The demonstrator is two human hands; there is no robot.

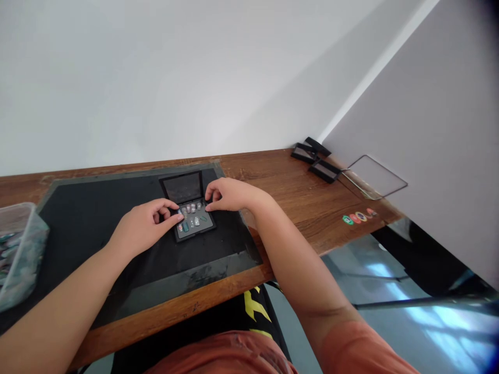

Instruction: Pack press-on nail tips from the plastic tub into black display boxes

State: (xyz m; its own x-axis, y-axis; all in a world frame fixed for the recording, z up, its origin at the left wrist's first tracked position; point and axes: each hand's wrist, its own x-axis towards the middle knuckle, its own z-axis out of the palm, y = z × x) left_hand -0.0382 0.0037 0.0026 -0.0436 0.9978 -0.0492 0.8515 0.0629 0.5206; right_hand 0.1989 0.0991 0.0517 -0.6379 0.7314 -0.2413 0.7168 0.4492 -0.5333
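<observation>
Black box [206, 225], its lid raised at the back, lies between the person's two hands on a dark mat [89, 208] over a wooden table [268, 176]. Small shiny pieces [197, 221] sit on its grey lining, most of them in two rough rows. At the box's left side is the left hand [142, 226], forefinger and thumb bent over the edge with a narrow gap between the tips; whether they pinch a piece cannot be told. The right hand [228, 194] is at the right side, near the lid's hinge, fingers loosely curled and thumb tip by the rim; whether it grips the box is unclear. Well apart to the left stands a clear plastic tub [25, 236] of mixed pieces. Far right, more dark boxes [325, 170] lie near the wall.
</observation>
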